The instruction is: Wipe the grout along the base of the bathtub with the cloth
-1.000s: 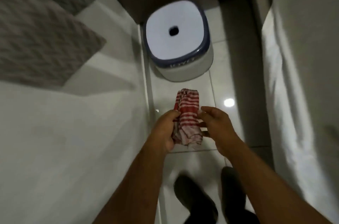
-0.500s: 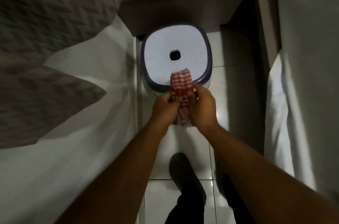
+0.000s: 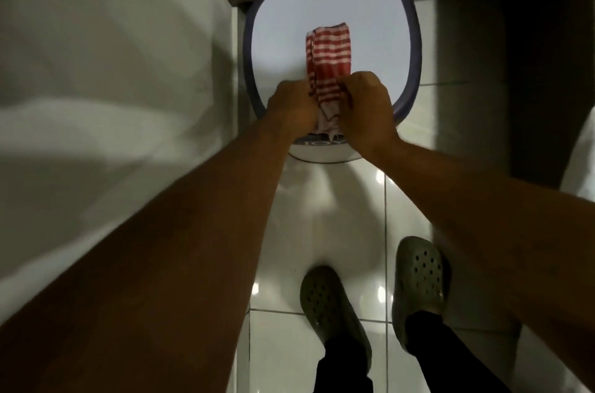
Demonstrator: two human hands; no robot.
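Note:
A red-and-white striped cloth (image 3: pixel 329 57) is folded into a narrow band and held up between both hands. My left hand (image 3: pixel 291 107) grips its left edge and my right hand (image 3: pixel 367 109) grips its right edge, both closed on it above a white stool. The white bathtub (image 3: pixel 112 70) fills the left side. Its base meets the floor along a pale strip and grout line (image 3: pixel 240 70) just left of the stool; lower down my left forearm hides it.
A white stool with a dark blue rim (image 3: pixel 413 38) stands on the glossy tiled floor (image 3: pixel 347 215) ahead of me, close to the tub. My two feet in grey clogs (image 3: pixel 325 299) stand below. A dark wall and pale curtain (image 3: pixel 579 151) close in on the right.
The view has moved forward and closer to the stool. Both hands have risen with the cloth, which now covers the stool's centre hole; the grip is tighter.

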